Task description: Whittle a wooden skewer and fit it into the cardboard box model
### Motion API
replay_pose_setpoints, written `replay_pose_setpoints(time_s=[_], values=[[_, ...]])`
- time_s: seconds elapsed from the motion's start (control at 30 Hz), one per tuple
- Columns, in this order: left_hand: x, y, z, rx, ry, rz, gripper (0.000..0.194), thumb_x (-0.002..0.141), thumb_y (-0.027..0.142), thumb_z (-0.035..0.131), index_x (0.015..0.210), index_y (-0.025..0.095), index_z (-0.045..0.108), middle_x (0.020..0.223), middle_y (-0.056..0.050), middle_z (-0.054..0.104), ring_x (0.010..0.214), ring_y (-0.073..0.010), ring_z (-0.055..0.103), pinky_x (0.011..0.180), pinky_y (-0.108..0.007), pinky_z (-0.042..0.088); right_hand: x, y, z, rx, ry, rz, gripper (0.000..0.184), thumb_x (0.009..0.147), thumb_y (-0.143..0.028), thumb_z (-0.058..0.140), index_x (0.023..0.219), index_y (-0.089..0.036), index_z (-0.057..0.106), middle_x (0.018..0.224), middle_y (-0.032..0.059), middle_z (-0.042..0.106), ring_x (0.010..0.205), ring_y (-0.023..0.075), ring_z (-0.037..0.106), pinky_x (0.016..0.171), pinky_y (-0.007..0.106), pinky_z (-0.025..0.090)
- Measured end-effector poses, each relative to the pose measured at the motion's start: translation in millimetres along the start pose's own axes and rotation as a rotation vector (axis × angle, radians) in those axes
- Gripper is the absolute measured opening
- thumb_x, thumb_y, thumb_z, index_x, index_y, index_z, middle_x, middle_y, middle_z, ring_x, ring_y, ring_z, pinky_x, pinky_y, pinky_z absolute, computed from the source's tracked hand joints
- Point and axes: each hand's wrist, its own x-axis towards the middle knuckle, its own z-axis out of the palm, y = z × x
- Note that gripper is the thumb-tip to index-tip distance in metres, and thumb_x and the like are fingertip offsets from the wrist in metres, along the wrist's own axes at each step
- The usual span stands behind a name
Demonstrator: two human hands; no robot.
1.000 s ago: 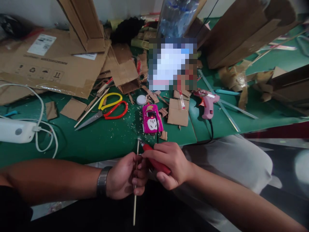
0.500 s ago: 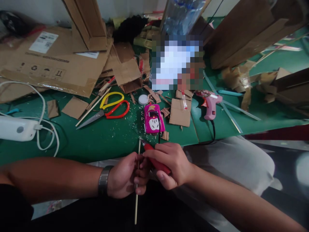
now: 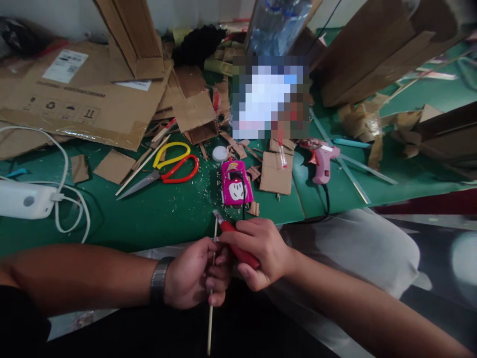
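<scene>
Pale wood ran through the left hand (image 3: 194,279), its fingers curled firmly round a thin, straight, light-coloured stick (image 3: 210,323). Close beside it, the right hand (image 3: 265,253) gripped a red-handled knife (image 3: 240,246), its slim metal blade (image 3: 219,217) lying at the stick's far end; whether edge and wood touched was too small to tell. Compared with half a second before, the stick's near end had slid back towards the body, and the blade tip now reached slightly past the far end. That probably meant a shaving stroke had just run off the wood. The stick's long axis ran almost straight away from the dark lap (image 3: 175,333), its far end leaning slightly right and pointing over the green worktop (image 3: 149,223). Just beyond sat a magenta box with a white slotted panel (image 3: 237,191), among pale curled shavings (image 3: 199,185). Farther out lay scissors with one yellow and one red loop (image 3: 154,176) to the left, a pink glue gun (image 3: 322,166) to the right, and a flattened brown cardboard box (image 3: 74,109) behind the scissors.
</scene>
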Motion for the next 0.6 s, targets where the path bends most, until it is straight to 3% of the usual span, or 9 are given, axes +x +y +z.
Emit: replay_pose_setpoints(time_s=[0.07, 0.17, 0.27, 0.4, 0.6], values=[[-0.2, 1.1, -0.8, -0.006, -0.035, 0.039, 0.031, 0.090, 0.033, 0.034, 0.065, 0.020, 0.045, 0.056, 0.006, 0.023, 0.045, -0.0103, 0.018, 0.036, -0.019, 0.040, 0.3, 0.1, -3.6, 0.075, 0.034, 0.010, 0.067, 0.098, -0.066, 0.022, 0.109, -0.017, 0.066, 0.068, 0.0011, 0.059, 0.053, 0.0150, 0.048, 0.052, 0.030, 0.035], [0.0, 2.4, -1.7, -0.009, -0.058, 0.065, 0.030, 0.091, 0.033, 0.036, 0.066, 0.020, 0.045, 0.059, 0.005, 0.027, 0.047, -0.0100, 0.022, 0.038, -0.018, 0.039, 0.6, -2.5, -7.2, 0.145, 0.108, -0.001, 0.074, 0.088, -0.082, 0.039, 0.109, -0.017, 0.064, 0.068, -0.0003, 0.062, 0.052, 0.0127, 0.050, 0.050, 0.028, 0.035], [-0.3, 4.0, -1.0, 0.001, -0.042, 0.100, 0.027, 0.090, 0.031, 0.036, 0.067, 0.020, 0.046, 0.059, 0.004, 0.029, 0.046, -0.0097, 0.022, 0.038, -0.018, 0.038, 0.7, -6.3, -7.6, 0.092, 0.112, 0.041, 0.057, 0.088, -0.073, 0.057, 0.105, -0.019, 0.065, 0.068, -0.0017, 0.062, 0.053, 0.0114, 0.051, 0.051, 0.027, 0.036], [-1.3, 7.0, 0.2, -0.017, -0.010, 0.137, 0.027, 0.090, 0.032, 0.034, 0.070, 0.020, 0.047, 0.060, 0.004, 0.031, 0.047, -0.0095, 0.022, 0.040, -0.018, 0.038, 1.0, -8.5, -6.9, 0.006, 0.076, 0.096, 0.033, 0.095, -0.054, 0.060, 0.101, -0.023, 0.069, 0.069, -0.0011, 0.062, 0.055, 0.0120, 0.052, 0.054, 0.027, 0.038], [-0.4, 8.2, -1.1, -0.035, 0.015, 0.104, 0.030, 0.093, 0.035, 0.032, 0.071, 0.021, 0.046, 0.062, 0.004, 0.031, 0.047, -0.0099, 0.021, 0.039, -0.019, 0.037, 4.5, -7.4, -5.2, -0.069, 0.094, 0.039, 0.043, 0.096, -0.046, 0.058, 0.128, -0.018, 0.064, 0.073, 0.0003, 0.063, 0.059, 0.0134, 0.056, 0.057, 0.027, 0.044]])
